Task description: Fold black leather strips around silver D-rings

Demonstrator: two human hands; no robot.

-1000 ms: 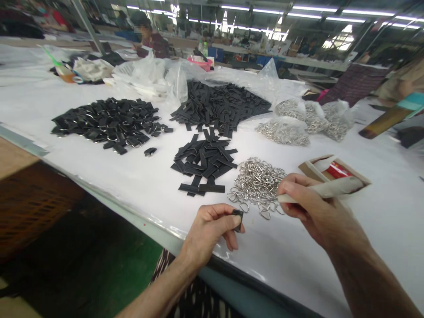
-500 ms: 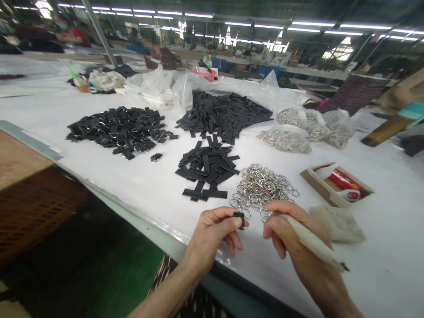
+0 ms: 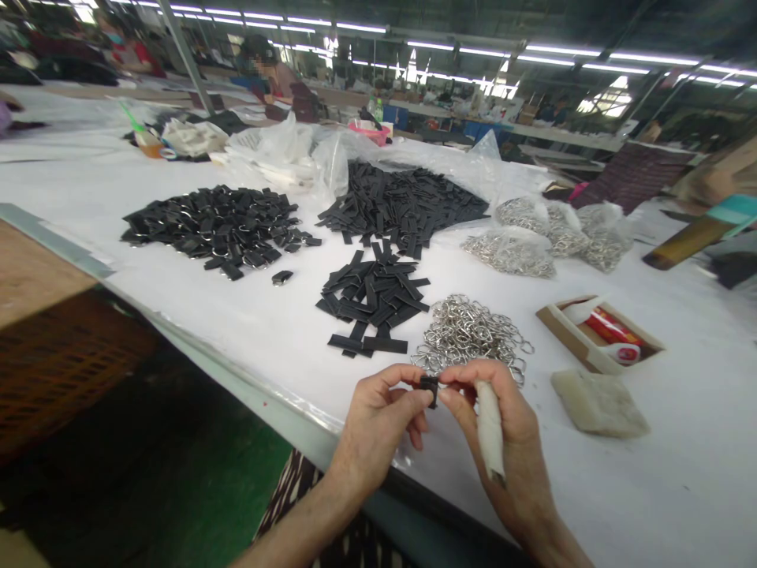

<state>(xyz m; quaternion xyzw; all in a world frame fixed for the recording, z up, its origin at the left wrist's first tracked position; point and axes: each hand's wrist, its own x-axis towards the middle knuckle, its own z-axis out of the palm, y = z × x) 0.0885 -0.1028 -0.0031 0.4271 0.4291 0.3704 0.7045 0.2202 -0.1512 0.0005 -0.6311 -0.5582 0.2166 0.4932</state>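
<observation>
A small folded piece of black strap (image 3: pixel 430 388) is pinched between the thumb and forefinger of my left hand (image 3: pixel 375 422). My right hand (image 3: pixel 520 446) has its thumb and forefinger at the right side of this strap. Whether those fingertips also pinch a ring is too small to tell. In my right palm lies a slim tool wrapped in whitish material (image 3: pixel 490 434). Just beyond the hands is a heap of silver metal rings (image 3: pixel 473 335). Left of it lie loose black strap pieces (image 3: pixel 372 292). Farther left is a pile of folded black straps with rings (image 3: pixel 206 225).
To the right are a pale translucent block (image 3: pixel 600 404) and a small cardboard box (image 3: pixel 553 335) with a red item inside. Bags of rings (image 3: pixel 509 251) stand behind. A larger heap of black strips (image 3: pixel 408 201) lies at the back. The table edge (image 3: pixel 277 410) runs along my left.
My right hand has moved left to meet the strap in my left hand. The whitish tool has swung to a steeper angle in the palm. My left hand has barely moved.
</observation>
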